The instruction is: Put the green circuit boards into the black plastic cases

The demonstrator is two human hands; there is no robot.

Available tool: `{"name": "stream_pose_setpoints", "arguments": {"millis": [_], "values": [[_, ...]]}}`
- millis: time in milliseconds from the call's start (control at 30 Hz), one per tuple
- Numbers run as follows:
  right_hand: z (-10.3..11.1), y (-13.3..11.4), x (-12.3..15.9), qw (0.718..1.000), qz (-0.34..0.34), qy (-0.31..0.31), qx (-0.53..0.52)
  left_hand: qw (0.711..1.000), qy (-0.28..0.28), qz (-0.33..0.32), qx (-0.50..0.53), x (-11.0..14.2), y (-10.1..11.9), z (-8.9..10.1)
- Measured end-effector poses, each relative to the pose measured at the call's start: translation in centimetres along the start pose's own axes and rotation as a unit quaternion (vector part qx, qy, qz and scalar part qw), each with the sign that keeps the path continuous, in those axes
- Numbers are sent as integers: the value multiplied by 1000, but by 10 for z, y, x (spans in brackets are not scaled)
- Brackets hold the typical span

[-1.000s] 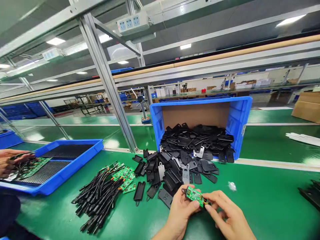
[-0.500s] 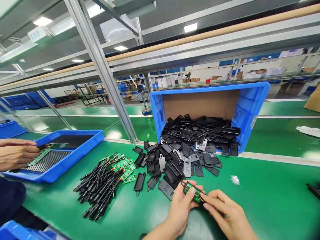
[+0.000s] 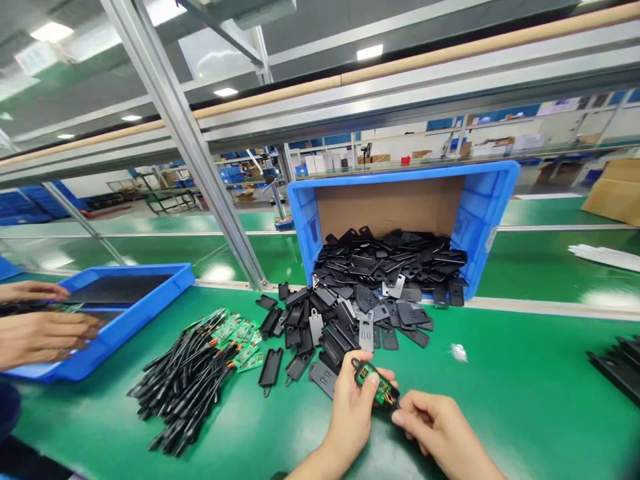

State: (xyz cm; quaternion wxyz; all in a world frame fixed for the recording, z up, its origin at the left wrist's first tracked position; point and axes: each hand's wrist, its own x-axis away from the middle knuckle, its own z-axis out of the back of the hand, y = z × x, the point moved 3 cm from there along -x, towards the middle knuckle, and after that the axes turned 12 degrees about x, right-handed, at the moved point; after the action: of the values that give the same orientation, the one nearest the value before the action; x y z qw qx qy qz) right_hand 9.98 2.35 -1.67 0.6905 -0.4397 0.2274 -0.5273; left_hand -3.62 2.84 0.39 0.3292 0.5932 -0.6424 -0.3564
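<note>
My left hand [image 3: 353,403] is closed around a black plastic case [image 3: 355,364] with a loop at its far end. A green circuit board [image 3: 377,387] lies inside the case, and my left thumb presses on it. At the near end, thin coloured wires run from the board into a black cable. My right hand [image 3: 435,427] pinches this cable where it leaves the case. Just beyond my hands, black case shells and flat covers [image 3: 345,327] lie heaped. To the left is a pile of black cables [image 3: 187,387] with green boards [image 3: 245,340] on their ends.
A blue bin [image 3: 483,227] on its side spills black plastic parts onto the green table [image 3: 505,387]. At left, another person's hands [image 3: 50,327] work over a blue tray [image 3: 170,287]. Black pieces [image 3: 620,367] sit at the right edge, and a small clear scrap [image 3: 459,353] lies nearby.
The board now sits lower in the case, and my right fingers have shifted from the wires to the cable at the case's end. The view has turned slightly right.
</note>
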Motion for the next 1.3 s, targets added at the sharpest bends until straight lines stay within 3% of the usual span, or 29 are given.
{"name": "stream_pose_setpoints", "arguments": {"millis": [267, 500, 567, 667, 767, 900, 1100, 1167, 1300], "values": [[2, -5, -5, 1000, 2, -7, 5, 1000, -14, 20, 6, 2, -1, 3], [1, -8, -8, 996, 1, 43, 81, 998, 9, -41, -51, 4, 3, 0], [0, -9, -10, 996, 1, 27, 86, 999, 15, -24, -45, 2, 2, 0], [4, -13, -8, 990, 45, 25, 129, 998, 24, 53, -18, -3, -1, 0], [14, -18, -3, 968, 134, 103, 185, 994, 11, 101, -45, -6, -3, 0], [23, -19, 2, 923, 249, 184, 227, 982, -53, 119, -134, -2, -5, -3], [23, -24, 6, 851, 323, 233, 341, 959, -114, 123, -229, 5, -14, -2], [23, -26, 7, 844, 330, 236, 350, 956, -115, 127, -240, 6, -16, -1], [23, -27, 7, 856, 334, 233, 319, 952, -119, 135, -246, 6, -18, -1]]}}
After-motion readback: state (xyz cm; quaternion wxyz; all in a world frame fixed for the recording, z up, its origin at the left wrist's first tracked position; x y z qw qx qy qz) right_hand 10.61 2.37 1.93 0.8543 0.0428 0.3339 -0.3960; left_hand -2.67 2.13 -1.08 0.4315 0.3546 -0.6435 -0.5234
